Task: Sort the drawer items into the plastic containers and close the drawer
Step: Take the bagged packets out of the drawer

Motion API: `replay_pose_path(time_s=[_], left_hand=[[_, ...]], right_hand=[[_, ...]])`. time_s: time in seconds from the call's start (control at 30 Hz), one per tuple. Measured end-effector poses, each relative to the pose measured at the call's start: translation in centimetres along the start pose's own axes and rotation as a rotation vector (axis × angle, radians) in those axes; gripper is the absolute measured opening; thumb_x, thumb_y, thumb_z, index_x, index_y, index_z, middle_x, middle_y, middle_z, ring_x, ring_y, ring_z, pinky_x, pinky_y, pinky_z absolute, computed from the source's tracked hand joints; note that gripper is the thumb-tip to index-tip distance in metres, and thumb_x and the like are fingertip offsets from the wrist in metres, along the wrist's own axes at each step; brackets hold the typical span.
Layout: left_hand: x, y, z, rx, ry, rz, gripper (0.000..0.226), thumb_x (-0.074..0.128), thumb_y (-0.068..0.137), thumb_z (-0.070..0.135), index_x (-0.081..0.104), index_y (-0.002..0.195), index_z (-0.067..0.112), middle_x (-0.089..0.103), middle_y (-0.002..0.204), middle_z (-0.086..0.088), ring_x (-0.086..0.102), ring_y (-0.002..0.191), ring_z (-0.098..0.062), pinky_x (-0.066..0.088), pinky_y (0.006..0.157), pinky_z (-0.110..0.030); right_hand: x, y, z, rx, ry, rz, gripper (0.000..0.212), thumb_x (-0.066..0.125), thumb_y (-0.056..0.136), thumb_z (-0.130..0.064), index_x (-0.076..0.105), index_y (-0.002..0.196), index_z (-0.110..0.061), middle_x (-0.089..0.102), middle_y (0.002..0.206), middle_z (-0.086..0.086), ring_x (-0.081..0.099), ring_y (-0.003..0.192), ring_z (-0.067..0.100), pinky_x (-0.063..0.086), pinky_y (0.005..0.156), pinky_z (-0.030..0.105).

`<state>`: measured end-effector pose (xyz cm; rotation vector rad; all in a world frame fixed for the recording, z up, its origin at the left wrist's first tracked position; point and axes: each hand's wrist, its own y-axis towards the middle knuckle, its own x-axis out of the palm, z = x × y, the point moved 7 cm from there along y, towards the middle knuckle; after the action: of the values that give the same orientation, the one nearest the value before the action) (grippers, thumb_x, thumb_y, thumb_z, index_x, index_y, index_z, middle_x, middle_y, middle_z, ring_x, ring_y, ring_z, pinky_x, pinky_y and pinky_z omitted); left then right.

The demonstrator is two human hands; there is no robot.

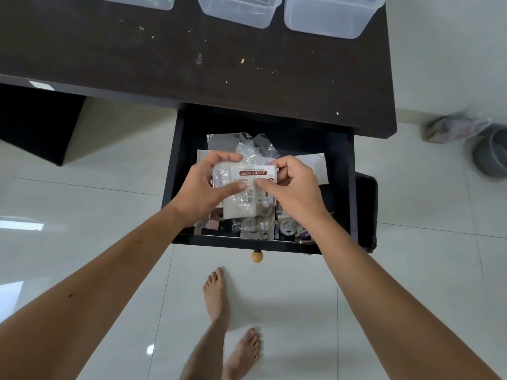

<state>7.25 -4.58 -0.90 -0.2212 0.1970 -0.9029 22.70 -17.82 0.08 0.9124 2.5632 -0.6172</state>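
Observation:
The black drawer (340, 187) stands pulled out from under the dark desk (192, 64). Both hands hover over it and hold a clear-wrapped sticky note pack (247, 185) with a red label. My left hand (205, 185) grips the pack's left side, thumb on top. My right hand (293, 182) pinches its right side. Crumpled clear bags (247, 145) lie behind the pack. Small packets, a battery and tape rolls (277, 226) clutter the drawer's front. Three clear plastic containers (238, 12) (329, 17) (142, 1) stand along the desk's far edge.
A round wooden knob (257, 256) sticks out of the drawer front. My bare feet (219, 297) stand on white floor tiles below it. A grey bin (491, 152) sits on the floor at the right, with a blurred bundle beside it.

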Motion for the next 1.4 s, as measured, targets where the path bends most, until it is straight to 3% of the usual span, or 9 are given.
replay_pose_path(time_s=[0.3,0.43,0.5,0.67,0.83,0.9,1.03,1.27,1.4], left_hand=[[-3.2,0.9,0.6,0.113,0.095,0.212,0.034,0.061,0.102,-0.006,0.062,0.120,0.023,0.063,0.127,0.017,0.070,0.114,-0.002,0.066,0.078,-0.030],[-3.0,0.7,0.0,0.088,0.040,0.202,0.031,0.060,0.102,-0.006,0.061,0.122,0.018,0.064,0.125,0.014,0.071,0.110,-0.001,0.067,0.077,-0.033],[-3.0,0.7,-0.1,0.080,0.041,0.197,0.030,0.060,0.102,-0.006,0.061,0.124,0.014,0.065,0.125,0.013,0.072,0.109,-0.001,0.067,0.076,-0.033],[-3.0,0.7,-0.1,0.062,0.037,0.195,0.031,0.060,0.103,-0.005,0.060,0.126,0.015,0.065,0.122,0.014,0.072,0.108,0.002,0.068,0.078,-0.040],[-3.0,0.7,-0.5,0.004,0.081,0.205,0.034,0.059,0.104,-0.003,0.059,0.128,0.021,0.071,0.108,0.030,0.067,0.093,-0.021,0.058,0.085,-0.068],[-3.0,0.8,-0.7,-0.017,0.083,0.219,0.035,0.059,0.104,-0.002,0.059,0.129,0.022,0.070,0.104,0.033,0.068,0.097,-0.022,0.062,0.082,-0.062],[-2.4,0.9,-0.4,-0.025,0.021,0.246,0.034,0.061,0.103,-0.002,0.059,0.129,0.020,0.068,0.121,0.012,0.073,0.114,-0.018,0.066,0.076,-0.031],[0.1,1.9,1.4,0.030,-0.137,0.083,0.028,0.074,0.099,0.027,0.066,0.125,0.019,0.070,0.128,-0.003,0.071,0.118,-0.022,0.061,0.097,-0.042],[1.1,2.0,1.6,0.041,-0.053,0.026,0.050,0.085,0.086,0.006,0.063,0.128,0.018,0.069,0.125,-0.002,0.072,0.115,-0.019,0.065,0.087,-0.037]], right_hand=[[1.8,-0.6,2.2,-0.083,-0.497,-0.336,0.053,0.087,0.081,-0.046,0.068,0.128,-0.034,0.051,0.107,-0.017,0.058,0.098,0.009,0.047,0.085,0.033],[2.7,-0.7,3.3,-0.069,-0.560,-0.297,0.068,0.092,0.079,-0.041,0.062,0.138,-0.029,0.056,0.129,-0.005,0.059,0.120,0.019,0.051,0.100,0.041],[2.5,-0.4,3.4,-0.048,-0.541,-0.264,0.073,0.091,0.080,-0.039,0.057,0.144,-0.028,0.061,0.129,-0.006,0.060,0.115,0.016,0.052,0.095,0.040],[1.5,0.0,2.9,-0.013,-0.312,-0.217,0.047,0.089,0.085,-0.022,0.070,0.128,-0.028,0.069,0.096,-0.010,0.055,0.072,0.003,0.053,0.074,0.031],[-1.6,0.0,1.8,-0.015,-0.119,-0.123,0.027,0.077,0.096,-0.011,0.076,0.119,-0.025,0.072,0.095,-0.008,0.064,0.075,0.002,0.052,0.074,0.014],[-3.2,0.1,0.8,-0.045,-0.037,-0.067,0.026,0.076,0.096,-0.012,0.076,0.117,-0.027,0.075,0.100,-0.005,0.070,0.081,0.009,0.055,0.077,0.021],[-5.3,0.2,-1.5,-0.134,0.153,-0.013,0.029,0.075,0.097,-0.008,0.076,0.117,-0.029,0.079,0.105,-0.004,0.075,0.091,0.020,0.060,0.083,0.035],[-3.5,0.6,-2.0,-0.147,0.077,-0.129,0.033,0.078,0.095,-0.009,0.074,0.122,-0.027,0.077,0.107,-0.005,0.075,0.092,0.026,0.060,0.084,0.024],[-3.1,0.6,-2.4,-0.152,0.048,-0.166,0.030,0.079,0.095,-0.011,0.072,0.121,-0.023,0.075,0.108,-0.001,0.076,0.091,0.026,0.061,0.085,0.026]])
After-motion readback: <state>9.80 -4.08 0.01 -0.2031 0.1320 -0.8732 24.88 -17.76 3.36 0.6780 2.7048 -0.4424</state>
